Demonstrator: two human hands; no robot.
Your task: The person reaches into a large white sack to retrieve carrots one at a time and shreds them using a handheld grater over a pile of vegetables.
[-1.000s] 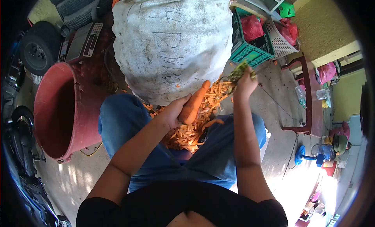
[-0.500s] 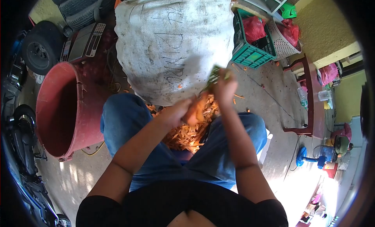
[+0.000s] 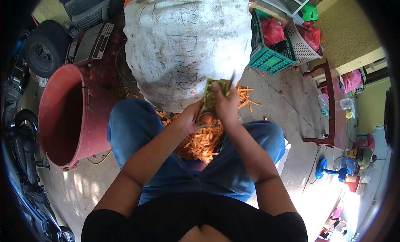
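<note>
Between my knees, my left hand (image 3: pixel 191 116) is closed around a carrot (image 3: pixel 207 119), whose rounded orange end points toward me. My right hand (image 3: pixel 225 105) grips a green peeler (image 3: pixel 209 89) lying along the carrot, its thumb pressed on the green part. A dark, narrow tip sticks out past the right fingers. The hands and the tool hide most of the carrot. Under both hands lies a heap of orange carrot peelings (image 3: pixel 200 145).
A large white woven sack (image 3: pixel 187 42) stands in front of my knees. To the left is a red barrel (image 3: pixel 98 113); to the right, a green crate (image 3: pixel 273 59) and a white basket (image 3: pixel 300 44). More peelings (image 3: pixel 248 96) lie on the floor beside the sack.
My right hand has moved left and toward me, bringing the green peeler over the carrot. The carrot is now largely covered, and peelings by the sack have come into view.
</note>
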